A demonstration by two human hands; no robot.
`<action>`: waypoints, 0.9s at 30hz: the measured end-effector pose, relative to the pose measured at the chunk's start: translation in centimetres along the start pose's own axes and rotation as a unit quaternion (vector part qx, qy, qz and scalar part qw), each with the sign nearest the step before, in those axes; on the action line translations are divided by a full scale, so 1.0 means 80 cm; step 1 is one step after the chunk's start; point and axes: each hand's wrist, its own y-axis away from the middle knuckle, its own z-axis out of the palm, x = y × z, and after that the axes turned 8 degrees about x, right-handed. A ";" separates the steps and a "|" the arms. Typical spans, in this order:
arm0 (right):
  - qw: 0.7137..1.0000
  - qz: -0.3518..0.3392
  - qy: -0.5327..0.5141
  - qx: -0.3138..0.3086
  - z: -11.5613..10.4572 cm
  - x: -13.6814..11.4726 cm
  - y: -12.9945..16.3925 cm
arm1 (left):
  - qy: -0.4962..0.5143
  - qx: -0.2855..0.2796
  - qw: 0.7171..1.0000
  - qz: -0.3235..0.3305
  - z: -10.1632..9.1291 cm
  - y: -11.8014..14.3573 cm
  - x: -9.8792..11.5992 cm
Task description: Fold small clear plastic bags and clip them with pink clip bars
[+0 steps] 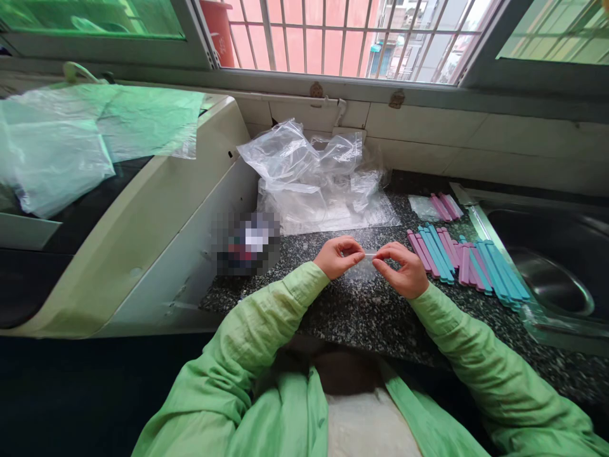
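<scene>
Over the dark speckled countertop [342, 311], my left hand [339, 256] and my right hand [400, 268] face each other, thumb and forefinger pinched on each. Between the fingertips stretches the whitish top edge of a small clear plastic bag [361, 271], held at both ends. Its see-through body hangs below and is hard to make out against the stone. Just right of my right hand lie several flat purple sticks [422, 254] and turquoise sticks [435, 254] in loose rows. Behind them, a few purple sticks [443, 207] rest by a clear bag [423, 208].
A crumpled heap of clear plastic bags [318, 178] lies against the tiled wall. At right is a metal sink [547, 279]. A large pale machine [157, 228], with plastic sheeting [71, 133] on top, stands at left. A blurred-out object [248, 242] sits beside it.
</scene>
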 end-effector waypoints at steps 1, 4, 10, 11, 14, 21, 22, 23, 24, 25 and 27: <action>1.000 0.000 -0.002 -0.001 0.000 0.000 0.000 | 0.007 0.007 1.000 -0.002 -0.001 0.000 0.000; 1.000 0.000 -0.002 -0.007 0.001 -0.001 0.000 | 0.028 0.031 0.999 -0.013 -0.002 -0.002 -0.001; 1.000 -0.001 0.004 -0.011 0.003 -0.002 0.001 | 0.036 0.036 0.998 -0.023 -0.002 -0.002 0.000; 1.000 -0.003 0.006 -0.012 0.003 -0.002 0.001 | 0.035 0.037 0.998 -0.022 -0.002 -0.002 0.000; 1.000 -0.009 0.011 -0.014 0.002 -0.003 0.000 | 0.039 0.044 0.998 -0.019 -0.002 -0.002 0.000; 1.000 -0.016 0.009 -0.011 0.003 -0.004 0.000 | 0.047 0.050 0.997 -0.023 -0.001 -0.002 0.000; 1.000 -0.016 0.010 -0.012 0.003 -0.003 0.000 | 0.047 0.050 0.997 -0.024 -0.001 -0.002 0.000; 1.000 -0.014 0.012 -0.012 0.003 -0.002 0.000 | 0.048 0.050 0.997 -0.026 -0.001 -0.002 -0.001; 1.000 -0.012 0.014 -0.012 0.004 -0.001 0.001 | 0.050 0.051 0.997 -0.027 -0.001 -0.002 -0.001; 1.000 -0.011 0.015 -0.012 0.004 0.000 0.001 | 0.052 0.052 0.997 -0.028 -0.001 -0.002 -0.001; 1.000 -0.009 0.013 -0.011 0.005 0.002 0.001 | 0.056 0.052 0.997 -0.030 -0.001 -0.002 0.000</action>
